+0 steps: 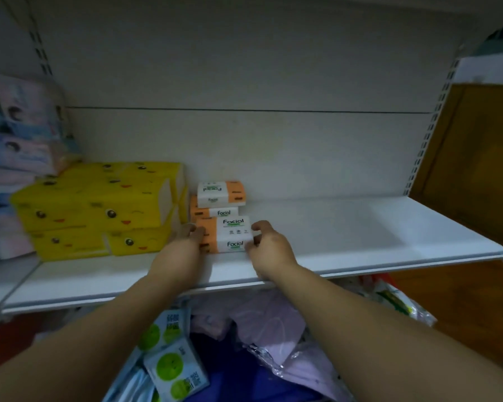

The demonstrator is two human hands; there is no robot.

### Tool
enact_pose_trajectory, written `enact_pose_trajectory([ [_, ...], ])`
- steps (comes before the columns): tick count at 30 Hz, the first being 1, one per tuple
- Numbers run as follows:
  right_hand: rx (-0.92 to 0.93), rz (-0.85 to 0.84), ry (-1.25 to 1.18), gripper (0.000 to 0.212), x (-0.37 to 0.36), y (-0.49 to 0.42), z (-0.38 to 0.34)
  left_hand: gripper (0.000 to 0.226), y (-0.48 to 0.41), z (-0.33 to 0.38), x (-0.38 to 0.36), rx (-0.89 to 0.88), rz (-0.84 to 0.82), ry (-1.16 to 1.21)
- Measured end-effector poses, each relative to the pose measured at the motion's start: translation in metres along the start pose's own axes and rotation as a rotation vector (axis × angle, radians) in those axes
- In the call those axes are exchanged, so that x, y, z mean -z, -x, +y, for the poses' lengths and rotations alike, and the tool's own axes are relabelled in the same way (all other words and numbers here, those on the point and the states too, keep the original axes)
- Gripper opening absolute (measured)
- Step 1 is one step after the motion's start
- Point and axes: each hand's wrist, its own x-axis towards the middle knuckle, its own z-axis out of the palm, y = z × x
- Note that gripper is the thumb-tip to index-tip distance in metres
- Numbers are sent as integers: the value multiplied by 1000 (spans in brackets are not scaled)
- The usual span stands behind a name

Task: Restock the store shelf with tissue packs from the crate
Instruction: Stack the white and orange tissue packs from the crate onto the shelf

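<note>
An orange and white "Facial" tissue pack lies on the white shelf, in front of two more packs of the same kind: one behind it and one stacked on top at the back. My left hand grips the front pack's left end, and my right hand grips its right end with curled fingers. Below the shelf lie blue-white packs with green circles and pale purple packs; the container holding them is not visible.
Yellow tissue packs with cartoon faces are stacked left of the orange packs, touching them. Pink and blue packs pile up on the far left. To the right of my hands the shelf surface is bare up to a brown wooden panel.
</note>
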Motion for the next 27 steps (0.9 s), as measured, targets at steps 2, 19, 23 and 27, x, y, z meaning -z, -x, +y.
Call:
enact_pose_trajectory([
  [2,-14,-16,16,24,-6,-10,-4,47,-1,-1,-3,-13,80,28],
  [19,108,-51,-213,48,-44,-92,-36,45,-10,-2,-10,-227,216,-88],
  [23,108,-94,-220,48,-50,-100,-38,52,-9,-2,-11,-142,177,-120],
  [27,101,-72,-328,50,-33,-86,-34,53,-11,-4,-14,-119,168,-129],
])
